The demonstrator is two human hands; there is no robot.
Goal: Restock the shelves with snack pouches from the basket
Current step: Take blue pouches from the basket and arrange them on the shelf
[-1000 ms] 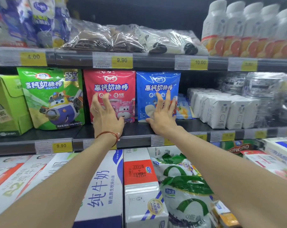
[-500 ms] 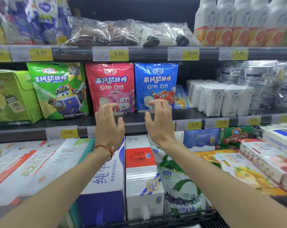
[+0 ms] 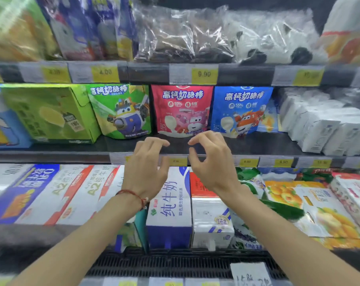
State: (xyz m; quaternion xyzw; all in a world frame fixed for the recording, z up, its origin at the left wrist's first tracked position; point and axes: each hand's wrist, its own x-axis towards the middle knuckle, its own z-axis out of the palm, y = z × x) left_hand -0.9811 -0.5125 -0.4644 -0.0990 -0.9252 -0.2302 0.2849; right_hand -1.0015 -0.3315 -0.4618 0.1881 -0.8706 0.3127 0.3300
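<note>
Head view: three snack pouches stand upright in a row on the middle shelf, set back from its front edge. The green pouch is on the left, the red pouch is in the middle and the blue pouch is on the right. Each stands just beside the next. A green carton stands left of the green pouch, and a block of white cartons fills the shelf's right end.

Both hands hover in front of the shelf's front edge, below the red pouch, and neither touches a pouch. The left hand is empty, with its fingers loosely bent and its thumb apart from them. A red cord bracelet circles its wrist. The right hand is also empty, its fingers half curled and its thumb pointing towards the left hand. The two hands are near each other but apart.

Yellow price tags line the front edge of the upper shelf, where clear plastic bags lie with dark contents. Below the hands, a white-and-blue milk box sits beside a red-topped white box, with green-and-white bags to their right. A black grille runs along the bottom.
</note>
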